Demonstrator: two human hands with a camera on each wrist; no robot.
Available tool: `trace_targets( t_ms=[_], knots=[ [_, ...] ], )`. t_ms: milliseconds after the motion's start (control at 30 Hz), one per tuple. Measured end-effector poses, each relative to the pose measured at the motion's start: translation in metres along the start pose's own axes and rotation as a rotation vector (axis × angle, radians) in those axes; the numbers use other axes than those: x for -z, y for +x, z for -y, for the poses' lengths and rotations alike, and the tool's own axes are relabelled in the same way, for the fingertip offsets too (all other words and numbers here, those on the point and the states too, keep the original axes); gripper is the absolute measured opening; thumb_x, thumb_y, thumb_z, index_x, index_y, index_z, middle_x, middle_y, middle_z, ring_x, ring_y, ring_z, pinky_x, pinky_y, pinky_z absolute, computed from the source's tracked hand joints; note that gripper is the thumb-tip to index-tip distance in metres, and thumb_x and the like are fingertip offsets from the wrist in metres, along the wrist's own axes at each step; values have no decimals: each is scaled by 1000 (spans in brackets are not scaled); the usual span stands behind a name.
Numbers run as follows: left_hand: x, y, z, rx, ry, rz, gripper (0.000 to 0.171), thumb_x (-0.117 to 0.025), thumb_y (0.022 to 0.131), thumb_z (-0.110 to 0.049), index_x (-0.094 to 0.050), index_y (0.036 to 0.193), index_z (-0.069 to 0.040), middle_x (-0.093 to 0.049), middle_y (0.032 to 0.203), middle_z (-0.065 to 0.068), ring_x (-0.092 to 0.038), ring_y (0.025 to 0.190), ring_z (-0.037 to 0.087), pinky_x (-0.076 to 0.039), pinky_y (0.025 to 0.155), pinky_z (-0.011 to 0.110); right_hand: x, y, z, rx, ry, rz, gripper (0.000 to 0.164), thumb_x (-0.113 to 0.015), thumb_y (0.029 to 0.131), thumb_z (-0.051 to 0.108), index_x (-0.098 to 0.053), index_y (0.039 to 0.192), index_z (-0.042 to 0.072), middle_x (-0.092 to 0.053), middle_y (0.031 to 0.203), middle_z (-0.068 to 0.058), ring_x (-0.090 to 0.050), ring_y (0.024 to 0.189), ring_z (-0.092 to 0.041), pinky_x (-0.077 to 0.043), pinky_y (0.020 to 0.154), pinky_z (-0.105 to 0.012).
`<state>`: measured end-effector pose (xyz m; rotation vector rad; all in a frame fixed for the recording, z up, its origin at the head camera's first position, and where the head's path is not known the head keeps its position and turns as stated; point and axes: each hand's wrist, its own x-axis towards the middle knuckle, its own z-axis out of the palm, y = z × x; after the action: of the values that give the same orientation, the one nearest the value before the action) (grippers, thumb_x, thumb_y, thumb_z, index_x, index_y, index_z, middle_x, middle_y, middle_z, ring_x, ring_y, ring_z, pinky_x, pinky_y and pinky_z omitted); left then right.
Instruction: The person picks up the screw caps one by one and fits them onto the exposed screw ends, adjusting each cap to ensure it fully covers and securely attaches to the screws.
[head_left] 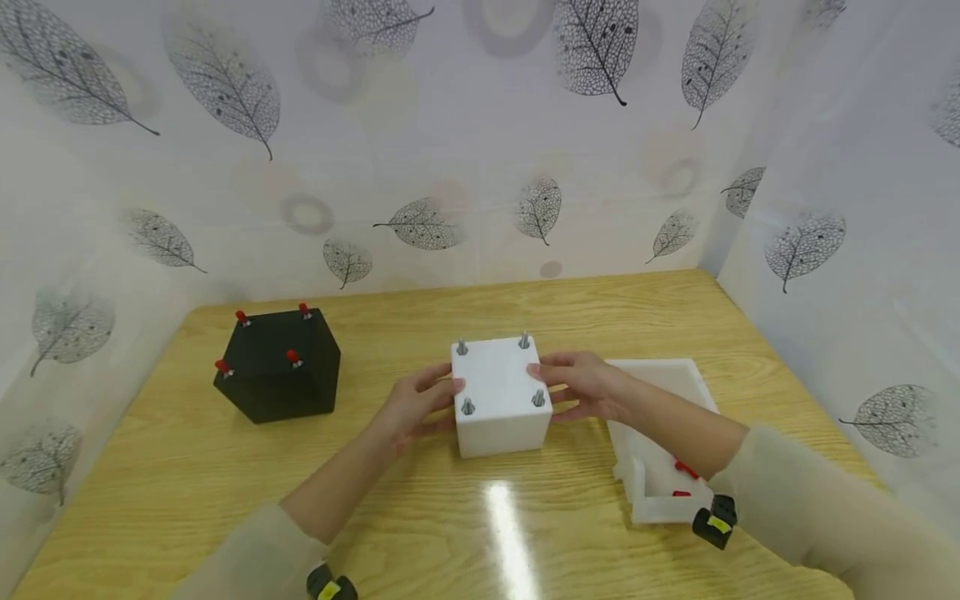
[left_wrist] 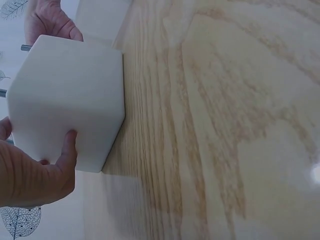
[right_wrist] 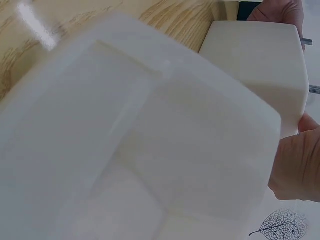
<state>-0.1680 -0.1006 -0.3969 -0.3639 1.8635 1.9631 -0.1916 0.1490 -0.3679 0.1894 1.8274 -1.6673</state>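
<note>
A white block with bolts standing up at the corners of its top sits at the middle of the wooden table. My left hand holds its left side, one digit on the top edge and the other fingers against the side. From the opposite side, my right hand grips it likewise, with a digit on the top near the edge. The left wrist view shows the block's smooth side between both hands. None of the bolts carries a red cap.
A black block with red-capped bolts stands at the left. Beneath my right forearm lies a white tray holding small red pieces; it fills much of the right wrist view. Leaf-patterned curtains border the table's back and sides.
</note>
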Motion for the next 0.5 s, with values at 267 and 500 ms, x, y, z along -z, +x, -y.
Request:
trace_targets(
  t_ms=[267, 500],
  knots=[
    [-5, -9, 6, -10, -13, 7, 52, -65, 90, -19, -47, 138, -11, -52, 135, 17, -55, 116, 32, -53, 89, 43, -3, -11, -8, 0, -5, -16, 60, -62, 92, 28, -38, 140, 0, -62, 110, -11, -65, 93, -23, -56, 79, -47],
    [-5, -15, 10, -32, -36, 20, 53, -64, 90, -16, -46, 139, -8, -48, 137, 19, -56, 114, 31, -54, 87, 42, -5, -19, -10, -1, -10, -22, 63, -62, 92, 30, -36, 141, 0, -62, 111, -13, -65, 94, -23, -56, 80, -47]
  ],
)
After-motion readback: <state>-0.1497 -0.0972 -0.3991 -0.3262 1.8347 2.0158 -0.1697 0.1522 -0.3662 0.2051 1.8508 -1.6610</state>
